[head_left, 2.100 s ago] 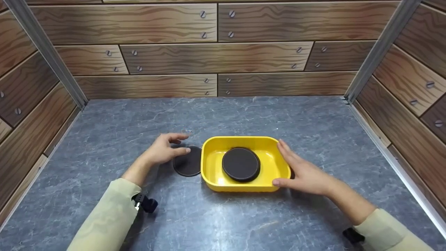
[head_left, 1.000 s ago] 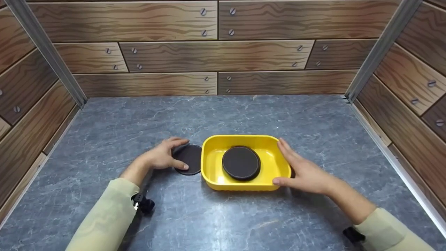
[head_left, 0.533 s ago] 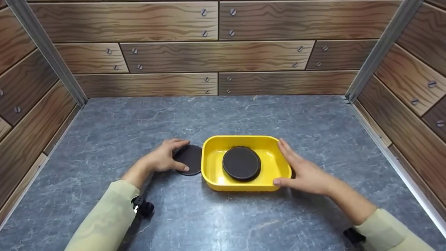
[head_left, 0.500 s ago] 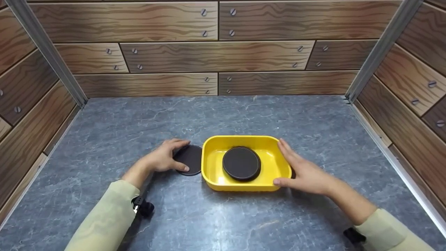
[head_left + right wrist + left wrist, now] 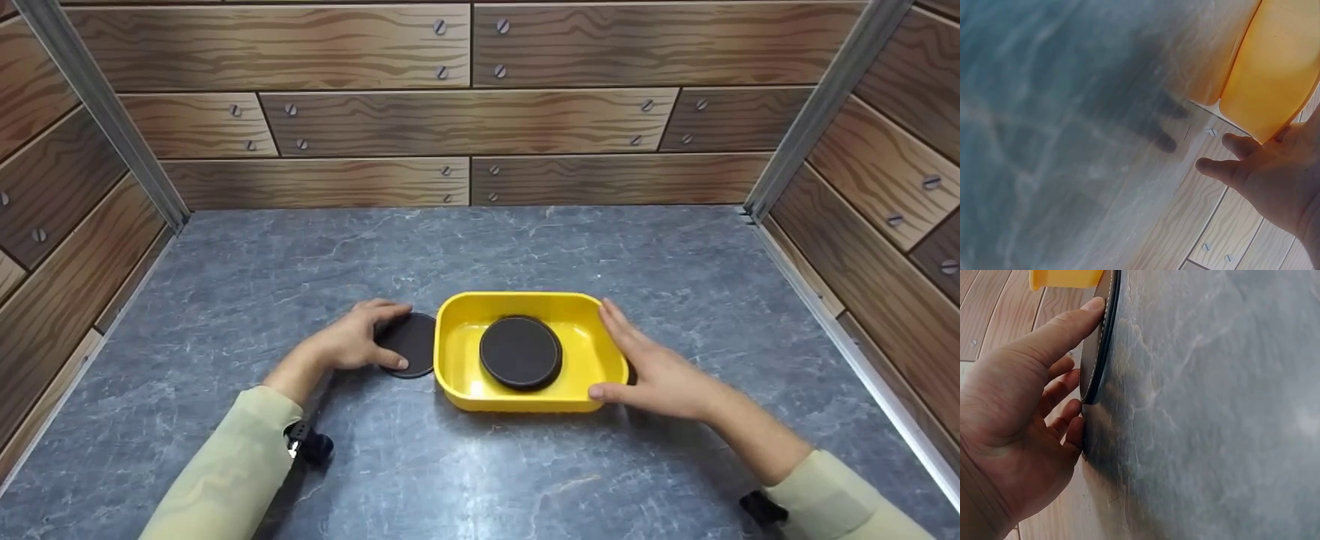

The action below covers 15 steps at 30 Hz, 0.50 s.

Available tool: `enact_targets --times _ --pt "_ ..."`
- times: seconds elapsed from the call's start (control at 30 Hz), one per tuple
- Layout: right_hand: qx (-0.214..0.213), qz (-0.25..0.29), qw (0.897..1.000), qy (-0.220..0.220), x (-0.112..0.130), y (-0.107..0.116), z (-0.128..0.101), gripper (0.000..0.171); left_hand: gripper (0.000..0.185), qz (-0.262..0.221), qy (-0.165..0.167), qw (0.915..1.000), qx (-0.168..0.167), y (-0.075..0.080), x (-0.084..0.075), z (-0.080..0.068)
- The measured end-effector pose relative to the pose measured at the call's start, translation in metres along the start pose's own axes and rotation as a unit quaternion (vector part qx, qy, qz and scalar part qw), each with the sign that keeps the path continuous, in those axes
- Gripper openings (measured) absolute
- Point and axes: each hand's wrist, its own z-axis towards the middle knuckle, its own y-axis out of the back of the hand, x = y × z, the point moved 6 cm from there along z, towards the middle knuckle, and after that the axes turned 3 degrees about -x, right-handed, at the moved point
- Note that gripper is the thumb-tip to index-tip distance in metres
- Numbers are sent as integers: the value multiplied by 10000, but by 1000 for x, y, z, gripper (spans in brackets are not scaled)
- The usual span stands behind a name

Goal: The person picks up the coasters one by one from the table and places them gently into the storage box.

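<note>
A round black coaster (image 5: 412,345) with a stitched edge lies flat against the left end of a yellow tub (image 5: 581,349). My left hand (image 5: 345,339) holds that coaster, thumb on its near edge and fingers at the far side. In the left wrist view the thumb touches the rim of the coaster (image 5: 1091,354), whose edge looks layered. Another round black coaster (image 5: 520,351), apparently thick or stacked, sits inside the tub. My right hand (image 5: 667,381) grips the tub's right end, thumb at the front corner. In the right wrist view the tub (image 5: 1272,62) hides some fingertips.
The grey marbled tabletop (image 5: 480,247) is enclosed by wood-patterned walls (image 5: 465,124) at the back and both sides. Metal posts (image 5: 817,105) stand in the rear corners. A small black wrist camera (image 5: 315,448) hangs below the left sleeve.
My left hand was reaching over the loose coaster; its thumb has come down to the near edge and the fingers have settled around it. The right hand and tub have stayed put.
</note>
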Motion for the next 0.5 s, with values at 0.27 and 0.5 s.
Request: enact_targets --times 0.27,0.5 --pt "-9 11 10000 6 0 0 0 114 88 6 -86 9999 92 0 -4 1" --pt "9 -2 10000 -19 -1 0 0 114 87 20 -125 9998 130 0 -6 4"
